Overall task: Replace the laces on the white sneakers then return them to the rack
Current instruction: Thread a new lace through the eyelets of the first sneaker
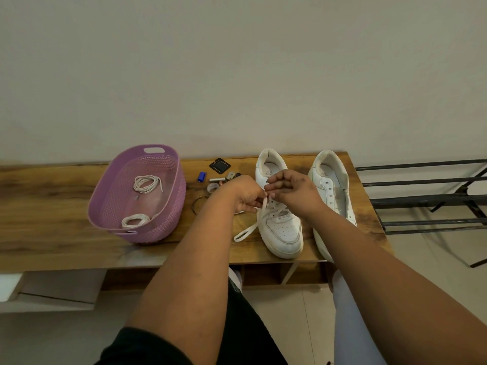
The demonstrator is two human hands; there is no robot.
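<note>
Both hands, left hand [243,196] and right hand [292,192], pinch the white lace [259,214] over the near sneaker [282,227] directly beneath them on the counter [52,206]; soft and limp, it likely threads best held near its stiff tip.

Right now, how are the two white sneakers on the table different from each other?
The left sneaker has a lace partly threaded through its lower eyelets; the right sneaker shows bare eyelets and no lace. The left hand and right hand both pinch the lace over the left sneaker, while the right sneaker sits untouched. The right sneaker stands closer to the table's end. Both are white low-tops, upright, toes toward the person.
</note>
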